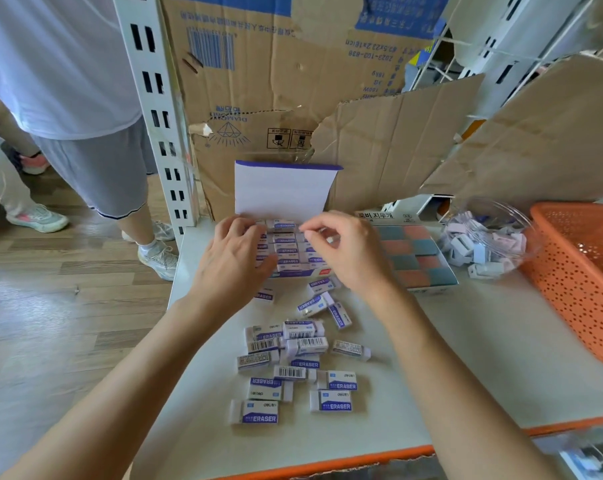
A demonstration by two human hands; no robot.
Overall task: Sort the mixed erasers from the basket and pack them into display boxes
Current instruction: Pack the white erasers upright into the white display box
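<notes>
Left hand [233,252] flat on display box [303,272]; right hand [345,252] curled above.

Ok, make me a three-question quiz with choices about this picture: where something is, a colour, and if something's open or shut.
1. Where is the orange basket? A on the floor; B at the table's right side; C atop the cardboard.
2. The erasers in the right-hand box are: A yellow and black; B all white; C teal and pink.
3. The white lid is: A standing open; B shut; C off, on the floor.
Answers: B, it sits at the table's right edge; C, teal and pink blocks alternate; A, it stands upright.
</notes>
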